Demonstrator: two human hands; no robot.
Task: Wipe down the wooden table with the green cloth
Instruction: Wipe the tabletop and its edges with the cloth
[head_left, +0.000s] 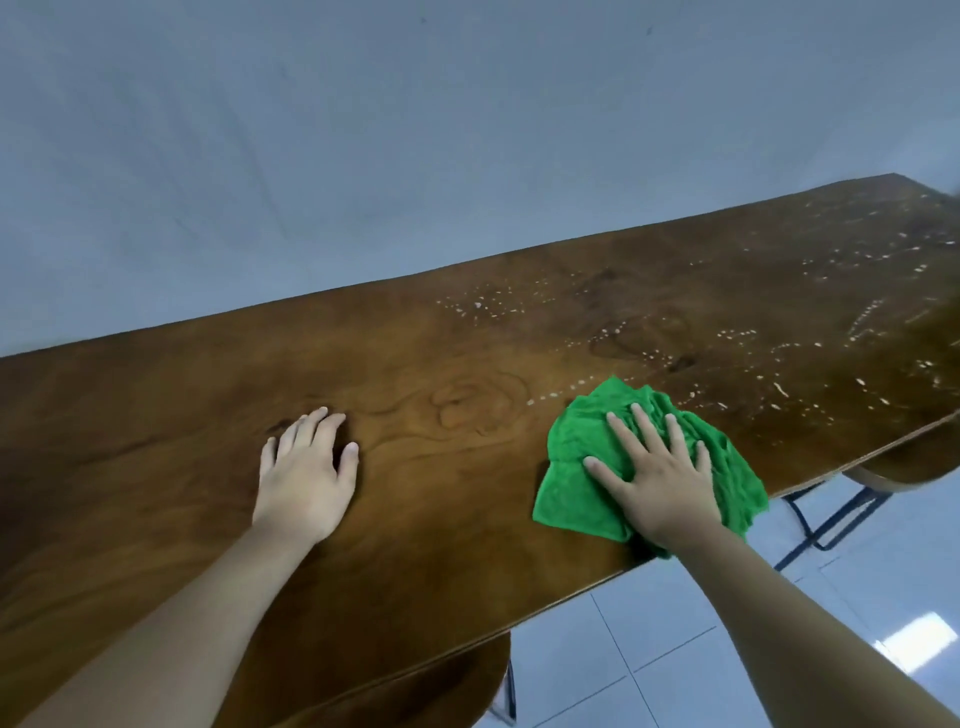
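A long wooden table (467, 338) with dark grain runs from lower left to upper right. The green cloth (576, 457) lies crumpled on it near the front edge. My right hand (657, 478) presses flat on top of the cloth, fingers spread. My left hand (306, 473) rests palm down on the bare wood to the left, holding nothing. Pale droplets or specks (779, 338) dot the tabletop beyond and to the right of the cloth.
A plain grey-blue wall (363, 130) stands right behind the table's far edge. White floor tiles (675, 649) show below the front edge. A wooden stool with dark metal legs (831, 514) stands under the table at the right; another seat (457, 686) sits under it near me.
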